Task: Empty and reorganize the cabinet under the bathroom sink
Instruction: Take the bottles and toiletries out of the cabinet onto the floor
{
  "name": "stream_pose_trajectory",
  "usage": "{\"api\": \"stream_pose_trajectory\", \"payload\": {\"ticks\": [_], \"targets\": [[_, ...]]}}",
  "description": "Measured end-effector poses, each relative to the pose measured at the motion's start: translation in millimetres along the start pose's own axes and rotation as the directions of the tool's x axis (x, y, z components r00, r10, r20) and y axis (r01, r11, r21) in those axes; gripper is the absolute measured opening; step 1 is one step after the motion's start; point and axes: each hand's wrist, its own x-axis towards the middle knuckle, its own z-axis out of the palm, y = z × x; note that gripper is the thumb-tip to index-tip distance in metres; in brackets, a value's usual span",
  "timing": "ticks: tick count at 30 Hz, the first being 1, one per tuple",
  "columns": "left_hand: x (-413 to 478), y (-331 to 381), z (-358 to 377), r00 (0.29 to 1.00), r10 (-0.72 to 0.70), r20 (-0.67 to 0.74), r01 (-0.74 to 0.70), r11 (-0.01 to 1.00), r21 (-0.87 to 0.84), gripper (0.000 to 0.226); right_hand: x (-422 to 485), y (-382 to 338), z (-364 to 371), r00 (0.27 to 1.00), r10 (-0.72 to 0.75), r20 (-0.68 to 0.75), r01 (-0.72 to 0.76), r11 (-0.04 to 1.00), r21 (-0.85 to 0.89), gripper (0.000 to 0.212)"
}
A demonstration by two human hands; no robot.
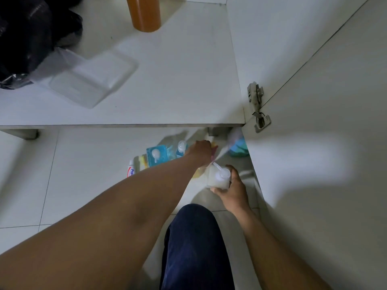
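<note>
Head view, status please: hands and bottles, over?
Right hand grips white pump bottle. Left hand by blue pump bottles, grip blurred. Clear plastic tub, orange bottle in cabinet.

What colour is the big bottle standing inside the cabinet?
Orange. The bottle shows best in the head view, at the top of the picture.

The floor is of large pale tiles with thin grey joints. A white cabinet stands on short legs above it, its door open on a metal hinge. The light is dim, with soft shadows on the door.
</note>
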Motion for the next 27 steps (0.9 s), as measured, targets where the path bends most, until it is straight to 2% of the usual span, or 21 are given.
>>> {"api": "stream_pose_trajectory", "payload": {"ticks": [4,7,9,14,16,18,21,25,27], "targets": [[-3,1,-3,0.999,-0.014,0.038,0.016,0.998,-0.058,0.040,0,1,0,1.000,0.007,0.009,-0.007,1.000,0.000,0.086],[-11,1,-6,0.998,0.003,0.063,-0.001,0.999,-0.040,0.066,-4,-5,1,0.999,0.038,0.012,-0.039,0.999,0.007,0.105],[-18,1,-6,0.999,0.019,0.048,-0.020,1.000,0.006,0.076,-7,-9,1,0.999,0.049,0.007,-0.049,0.999,0.004,0.114],[-46,2,-16,1.000,0.011,-0.009,-0.012,0.995,-0.098,0.065,-24,-28,-13,1.000,0.016,-0.003,-0.016,1.000,0.014,0.123],[-64,0,-24,0.999,-0.004,-0.032,0.001,0.995,-0.103,0.069,-33,-43,-21,0.999,-0.034,-0.008,0.034,0.999,0.015,0.125],[-82,-5,-34,0.997,0.001,-0.079,-0.007,0.997,-0.079,0.066,-44,-62,-28,0.994,-0.106,-0.017,0.106,0.994,0.002,0.122],[-110,-11,-54,0.988,0.000,-0.154,-0.020,0.991,-0.130,0.058,-58,-94,-38,0.981,-0.193,-0.034,0.192,0.981,-0.021,0.110],[-142,-29,-91,0.953,0.020,-0.302,-0.073,0.984,-0.164,0.055,-74,-144,-52,0.958,-0.285,-0.012,0.283,0.955,-0.083,0.077],[-157,-43,-111,0.936,0.003,-0.353,-0.070,0.982,-0.178,0.055,-77,-169,-53,0.960,-0.277,0.023,0.278,0.958,-0.074,0.083]]}}
